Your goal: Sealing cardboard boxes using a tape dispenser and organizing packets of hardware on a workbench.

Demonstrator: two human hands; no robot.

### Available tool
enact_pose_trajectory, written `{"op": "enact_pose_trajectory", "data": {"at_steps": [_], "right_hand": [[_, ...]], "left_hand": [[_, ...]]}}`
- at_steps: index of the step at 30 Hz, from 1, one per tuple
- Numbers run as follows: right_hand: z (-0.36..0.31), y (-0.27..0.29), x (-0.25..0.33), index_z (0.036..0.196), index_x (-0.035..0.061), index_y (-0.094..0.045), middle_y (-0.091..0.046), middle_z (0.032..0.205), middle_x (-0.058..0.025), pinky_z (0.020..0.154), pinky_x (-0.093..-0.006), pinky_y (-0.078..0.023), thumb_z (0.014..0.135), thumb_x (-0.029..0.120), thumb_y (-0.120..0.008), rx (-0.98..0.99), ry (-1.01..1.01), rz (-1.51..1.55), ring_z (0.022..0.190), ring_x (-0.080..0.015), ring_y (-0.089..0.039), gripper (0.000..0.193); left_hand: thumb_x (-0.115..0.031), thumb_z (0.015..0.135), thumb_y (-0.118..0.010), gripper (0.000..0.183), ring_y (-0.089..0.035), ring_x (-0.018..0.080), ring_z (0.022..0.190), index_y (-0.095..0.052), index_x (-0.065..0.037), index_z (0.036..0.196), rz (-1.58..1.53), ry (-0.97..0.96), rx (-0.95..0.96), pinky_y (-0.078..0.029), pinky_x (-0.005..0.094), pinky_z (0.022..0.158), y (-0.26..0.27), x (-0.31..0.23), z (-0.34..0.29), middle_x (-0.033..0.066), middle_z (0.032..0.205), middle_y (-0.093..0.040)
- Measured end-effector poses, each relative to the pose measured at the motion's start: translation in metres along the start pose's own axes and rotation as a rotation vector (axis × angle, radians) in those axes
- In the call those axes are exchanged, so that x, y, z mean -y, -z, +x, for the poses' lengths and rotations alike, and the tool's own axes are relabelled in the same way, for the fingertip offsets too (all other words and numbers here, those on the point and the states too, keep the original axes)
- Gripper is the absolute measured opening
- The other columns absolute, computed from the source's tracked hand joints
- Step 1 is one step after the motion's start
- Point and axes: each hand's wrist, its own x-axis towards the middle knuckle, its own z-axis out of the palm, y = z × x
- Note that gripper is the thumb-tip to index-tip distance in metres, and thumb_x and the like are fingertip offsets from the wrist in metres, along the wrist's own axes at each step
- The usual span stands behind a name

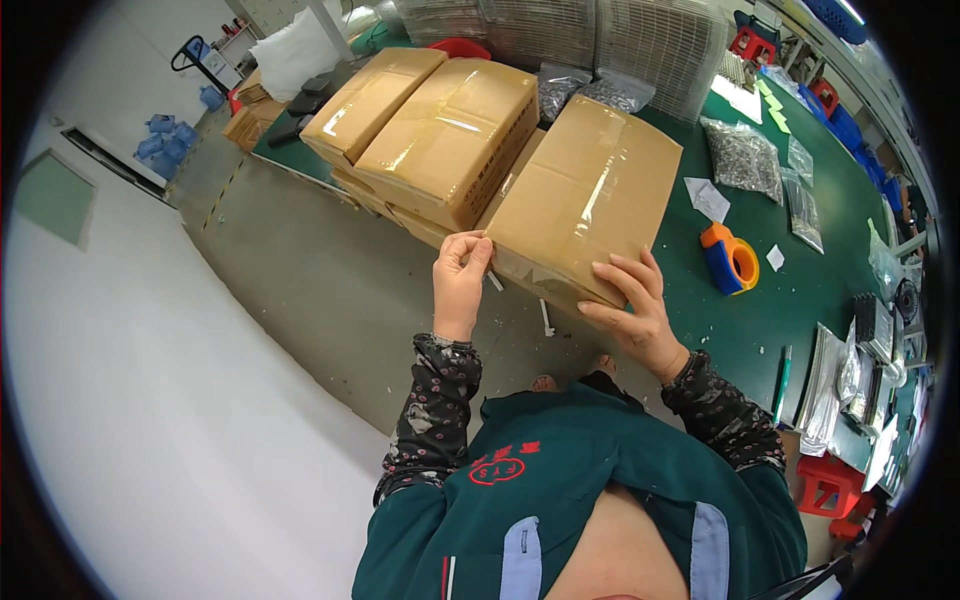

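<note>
A taped cardboard box (600,180) sits at the near edge of the green table, with clear tape running along its top. At its near left corner, my left hand (460,280) is closed in a pinch, thumb against the bent forefinger. Whatever lies between those fingertips is too small to make out. My right hand (638,315) rests on the near right edge of the same box, fingers spread over its top and front side. To the right of the box lies an orange and blue tape dispenser (730,258).
More cardboard boxes (450,130) are stacked at the left. Behind them stand wire racks (660,50). Bags of small parts (742,160) and paper scraps lie on the green table (690,290). A teal cutter-like tool (783,385) is near the right edge, above red stools (830,485).
</note>
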Motion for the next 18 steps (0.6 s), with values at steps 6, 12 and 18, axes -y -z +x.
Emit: {"op": "enact_pose_trajectory", "data": {"at_steps": [6,12,18], "right_hand": [[0.002,0.005,-0.008,0.093,0.0203,-0.066,-0.051,0.122,-0.0049,0.103,-0.0482,-0.024,0.067,0.006,-0.062,0.050,0.079,-0.039,0.113,-0.0255,-0.044,0.030],[0.000,0.010,-0.015,0.096,0.0145,-0.065,-0.049,0.124,-0.0045,0.104,-0.0476,-0.023,0.068,0.012,-0.061,0.176,0.292,-0.180,0.118,-0.0231,-0.042,0.028],[0.009,0.033,0.016,0.107,0.0073,-0.061,-0.043,0.132,-0.0033,0.107,-0.0441,-0.016,0.073,0.015,-0.055,0.359,0.655,-0.364,0.126,-0.0180,-0.034,0.035]], "left_hand": [[-0.025,0.085,-0.060,0.024,-0.047,0.0090,0.084,-0.056,-0.002,0.080,0.027,-0.196,0.102,-0.041,0.0211,0.071,0.002,0.012,0.006,0.0056,0.099,-0.050],[-0.024,0.082,-0.064,0.025,-0.049,0.0097,0.075,-0.051,-0.003,0.077,0.207,-0.419,0.073,-0.041,0.0199,0.065,0.005,0.024,0.011,0.0064,0.097,-0.050],[-0.004,0.077,-0.062,0.018,-0.056,0.0136,0.072,-0.052,-0.002,0.092,0.328,-0.008,-0.042,-0.047,0.0248,0.063,0.011,0.046,-0.005,0.0076,0.089,-0.056]]}}
